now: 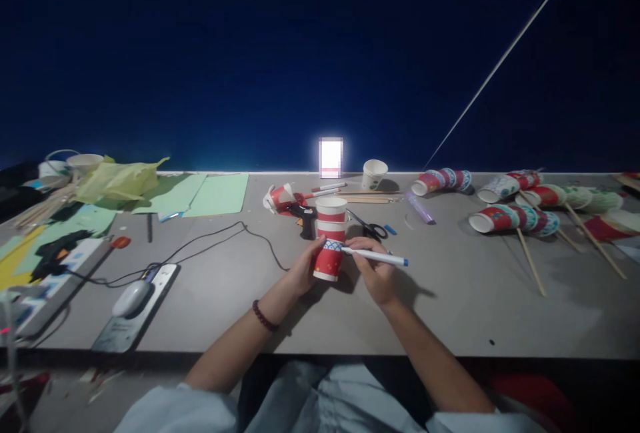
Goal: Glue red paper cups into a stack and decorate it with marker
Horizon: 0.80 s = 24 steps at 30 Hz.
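Observation:
My left hand (303, 266) is closed around the left side of a stack of red and white paper cups (328, 265), held upright above the table. A white band with a blue criss-cross pattern runs across the stack's middle. In my right hand (376, 274) is a white marker pen (379, 257) with a blue end pointing right; its tip meets the patterned band. Just behind the cups lie a black glue gun (306, 221), partly hidden, and a pair of black scissors (375, 229).
Decorated cup assemblies (511, 219) with wooden sticks lie at the right. A white paper cup (375, 174) stands at the back, near a purple tube (421, 207). Leftward are a power strip (70, 283), a phone (115, 333) with a white mouse-like object, a cable and green paper (220, 194).

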Tool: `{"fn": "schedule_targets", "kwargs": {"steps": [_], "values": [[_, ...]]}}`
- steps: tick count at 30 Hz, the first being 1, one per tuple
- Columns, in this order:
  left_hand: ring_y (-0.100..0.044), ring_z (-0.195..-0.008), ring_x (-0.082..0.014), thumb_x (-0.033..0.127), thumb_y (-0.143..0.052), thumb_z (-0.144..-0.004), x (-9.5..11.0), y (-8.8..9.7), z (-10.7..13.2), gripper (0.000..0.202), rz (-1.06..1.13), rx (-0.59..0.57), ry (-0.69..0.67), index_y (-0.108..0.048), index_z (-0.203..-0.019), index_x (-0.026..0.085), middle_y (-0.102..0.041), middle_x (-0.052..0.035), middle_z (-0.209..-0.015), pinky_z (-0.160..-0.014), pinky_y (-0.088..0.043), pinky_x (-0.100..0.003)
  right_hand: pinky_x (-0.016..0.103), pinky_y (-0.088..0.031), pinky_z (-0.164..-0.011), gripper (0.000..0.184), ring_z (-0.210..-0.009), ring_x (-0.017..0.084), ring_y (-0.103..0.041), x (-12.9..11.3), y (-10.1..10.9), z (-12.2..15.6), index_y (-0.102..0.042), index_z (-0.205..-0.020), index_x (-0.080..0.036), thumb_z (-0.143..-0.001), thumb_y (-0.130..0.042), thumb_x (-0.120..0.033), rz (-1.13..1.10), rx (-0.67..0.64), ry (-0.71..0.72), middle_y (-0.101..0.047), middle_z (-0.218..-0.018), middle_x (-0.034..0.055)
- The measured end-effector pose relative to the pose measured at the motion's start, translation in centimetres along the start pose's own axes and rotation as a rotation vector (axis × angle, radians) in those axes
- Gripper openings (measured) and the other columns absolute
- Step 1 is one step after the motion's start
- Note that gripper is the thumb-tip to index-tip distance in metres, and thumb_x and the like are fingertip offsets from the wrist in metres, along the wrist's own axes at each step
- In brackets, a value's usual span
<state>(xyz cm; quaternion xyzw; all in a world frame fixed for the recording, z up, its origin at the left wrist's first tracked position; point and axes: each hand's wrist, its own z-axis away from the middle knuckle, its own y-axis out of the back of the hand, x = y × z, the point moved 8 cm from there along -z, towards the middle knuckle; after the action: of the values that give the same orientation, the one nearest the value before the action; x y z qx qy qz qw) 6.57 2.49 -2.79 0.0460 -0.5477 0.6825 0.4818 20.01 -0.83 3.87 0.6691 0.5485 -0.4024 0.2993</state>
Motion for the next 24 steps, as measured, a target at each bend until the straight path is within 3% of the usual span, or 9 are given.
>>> {"fn": "schedule_targets", "kwargs": {"steps": [9,24], "values": [[-0.069,-0.065,-0.0184,0.028,-0.053,-0.095,-0.06,-0.13,-0.02,0.028,0.037,0.012,0.026,-0.072,-0.095,0.007,-0.075,-0.0111,-0.080,-0.063,-0.055,-0.029,0.038,-0.057,-0.086,0.008,-0.090,0.021,-0.069,-0.20,-0.15,-0.12,-0.068,-0.084,-0.024,-0.088,-0.062,-0.023,0.028,-0.007,-0.010,-0.073,-0.090,0.0046],[-0.070,-0.067,-0.0188,0.028,-0.056,-0.094,0.00,0.09,-0.06,0.026,0.050,0.021,0.009,-0.072,-0.095,0.007,-0.075,-0.0109,-0.081,-0.064,-0.057,-0.028,0.038,-0.057,-0.086,0.008,-0.090,0.020,-0.069,-0.33,-0.35,-0.13,-0.068,-0.084,-0.024,-0.088,-0.062,-0.021,0.052,-0.027,0.024,-0.072,-0.090,0.0046]]}}
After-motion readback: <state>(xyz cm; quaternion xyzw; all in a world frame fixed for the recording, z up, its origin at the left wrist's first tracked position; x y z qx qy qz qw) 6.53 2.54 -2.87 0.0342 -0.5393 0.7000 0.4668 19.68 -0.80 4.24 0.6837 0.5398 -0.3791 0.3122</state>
